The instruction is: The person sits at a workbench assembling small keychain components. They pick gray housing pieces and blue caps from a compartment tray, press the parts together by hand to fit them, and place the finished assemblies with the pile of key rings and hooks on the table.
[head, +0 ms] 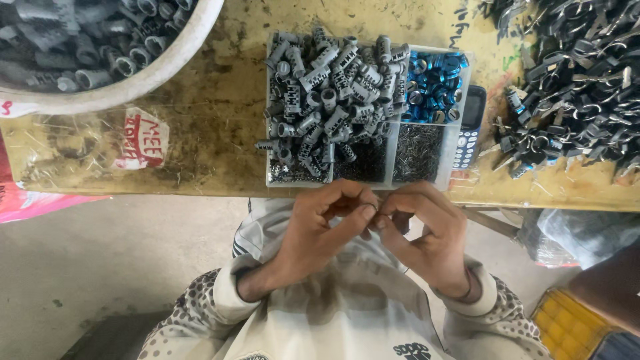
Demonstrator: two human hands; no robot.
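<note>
Grey cylinders (333,100) are heaping in the tray (460,153) just beyond both hands, left fingers (353,217) and right fingers (390,217) pinching together on something too small to tell.

A worn yellow workbench (220,153) (its top scuffed and darkly stained) stands over a bare grey concrete floor (100,267) in even, soft light.

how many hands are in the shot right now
2: the left hand and right hand, fingertips pinched together just below the divided parts tray. Whatever they pinch is too small to see.
</note>
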